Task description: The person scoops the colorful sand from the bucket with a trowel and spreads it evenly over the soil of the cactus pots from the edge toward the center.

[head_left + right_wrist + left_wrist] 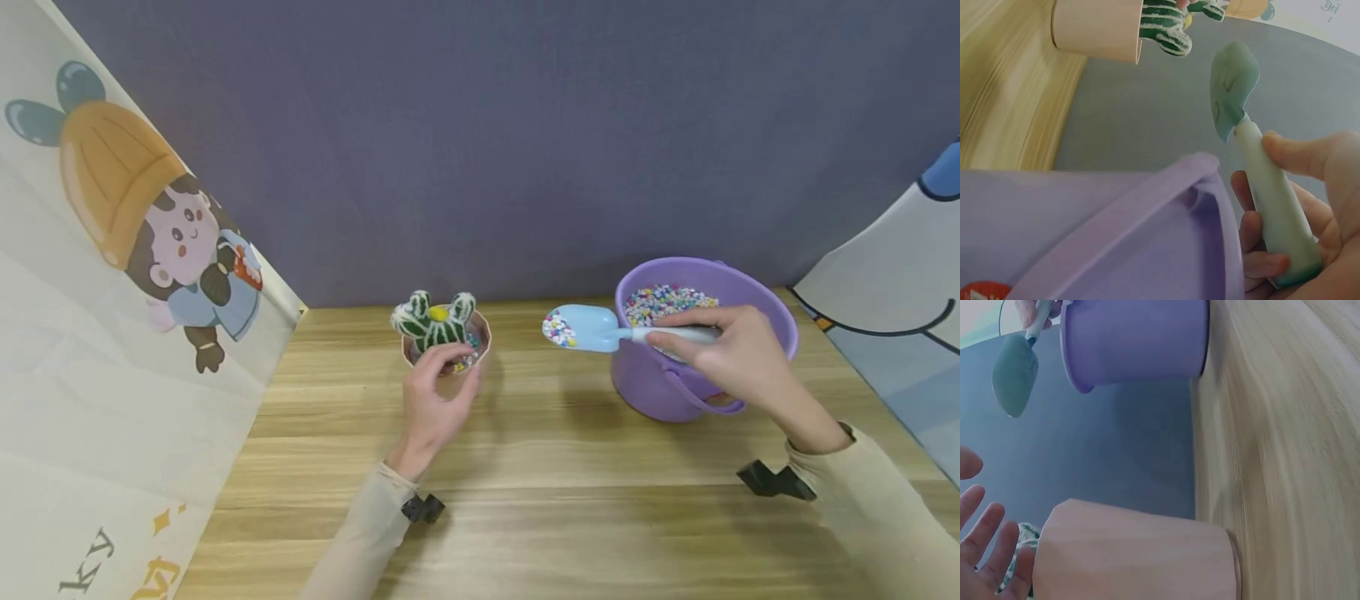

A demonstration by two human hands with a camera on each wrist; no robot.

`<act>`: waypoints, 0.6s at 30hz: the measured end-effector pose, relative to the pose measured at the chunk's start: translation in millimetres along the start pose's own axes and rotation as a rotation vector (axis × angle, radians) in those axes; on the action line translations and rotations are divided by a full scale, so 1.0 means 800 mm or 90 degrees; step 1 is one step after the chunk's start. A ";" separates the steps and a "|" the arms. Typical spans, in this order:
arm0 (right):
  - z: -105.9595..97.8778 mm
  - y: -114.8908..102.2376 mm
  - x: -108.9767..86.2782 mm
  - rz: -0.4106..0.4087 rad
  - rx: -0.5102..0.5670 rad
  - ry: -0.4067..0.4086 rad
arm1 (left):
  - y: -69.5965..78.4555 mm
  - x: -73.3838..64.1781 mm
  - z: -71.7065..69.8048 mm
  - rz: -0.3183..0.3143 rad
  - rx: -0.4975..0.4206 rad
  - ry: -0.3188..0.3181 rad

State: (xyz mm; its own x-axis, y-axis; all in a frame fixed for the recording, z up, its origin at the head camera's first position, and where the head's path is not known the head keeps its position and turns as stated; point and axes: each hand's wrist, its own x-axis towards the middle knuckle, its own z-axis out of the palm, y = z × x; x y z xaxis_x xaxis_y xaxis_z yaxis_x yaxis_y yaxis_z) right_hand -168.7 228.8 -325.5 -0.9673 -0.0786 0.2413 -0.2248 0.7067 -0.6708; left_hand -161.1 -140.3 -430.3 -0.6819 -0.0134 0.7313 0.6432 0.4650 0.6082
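Note:
My right hand point(738, 354) grips the pale handle of a light blue toy trowel point(592, 327), thumb along one side and fingers curled round the other. Small coloured pellets point(558, 328) lie in the trowel's tip. It is held level beside a purple bucket point(675, 387), which contains many more pellets point(667, 304). Over the near side of a pale pink pot point(1135, 550) is my left hand point(438, 396), thumb apart from its loosely bent fingers. A green and white cactus point(441, 333) with a yellow flower leans in the pot, with pellets round it. Whether those fingers touch the cactus is unclear.
The pot and bucket stand on a wood-grain table point(525, 500), apart from each other. A dark grey-blue panel point(487, 150) rises behind them. Printed cartoon sheets flank both sides, including a white sheet point(75, 375). The bucket's handle point(705, 400) hangs at its front.

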 end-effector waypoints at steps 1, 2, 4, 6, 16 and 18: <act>0.002 -0.002 0.000 -0.005 0.001 0.002 | -0.001 -0.001 -0.003 0.003 0.001 -0.003; 0.003 -0.005 0.000 -0.013 -0.001 0.004 | -0.003 -0.001 -0.006 0.003 -0.001 -0.006; 0.007 -0.010 0.001 -0.026 -0.004 0.004 | -0.005 0.000 -0.013 0.005 0.003 -0.007; 0.009 -0.015 0.002 -0.034 -0.005 0.001 | -0.005 0.003 -0.021 -0.003 0.005 -0.005; 0.025 -0.036 0.006 -0.048 0.019 -0.017 | 0.000 0.023 -0.067 -0.118 0.054 -0.056; 0.028 -0.039 0.008 -0.049 0.023 -0.024 | -0.001 0.024 -0.073 -0.138 0.078 -0.071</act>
State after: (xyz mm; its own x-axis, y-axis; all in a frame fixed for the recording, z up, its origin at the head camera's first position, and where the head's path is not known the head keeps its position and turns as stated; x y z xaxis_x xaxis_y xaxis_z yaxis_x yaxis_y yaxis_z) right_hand -170.2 190.7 -319.2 -0.9505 -0.1581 0.2675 -0.3022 0.6716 -0.6765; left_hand -154.4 -192.7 -399.2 -0.8376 -0.0298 0.5455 0.4360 0.5652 0.7004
